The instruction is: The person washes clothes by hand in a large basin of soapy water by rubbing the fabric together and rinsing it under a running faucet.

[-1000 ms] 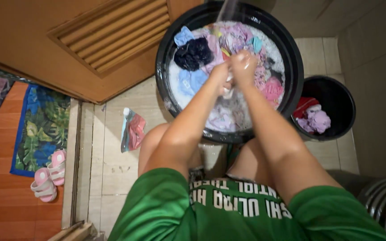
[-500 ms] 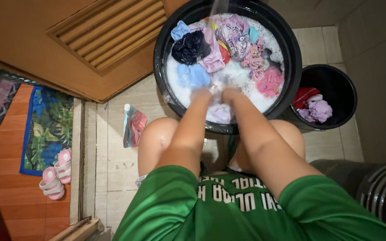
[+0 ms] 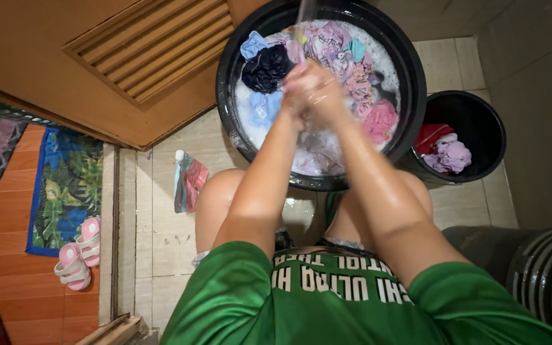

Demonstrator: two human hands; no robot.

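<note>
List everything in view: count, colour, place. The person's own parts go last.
large basin: one, black, top centre, holds suds and wet clothes
wet clothes: many, pink, blue, dark, in the large basin
water stream: one, falling into the large basin
small bucket: one, black, right of the basin, holds red and lilac garments
packet: one, blue and red, on the tiled floor
sandals: a pair, pink, on the leaf-print mat
louvred door: one, wooden, upper left
left hand and right hand: pressed together, wet, over the basin; whether they hold cloth cannot be told
</note>
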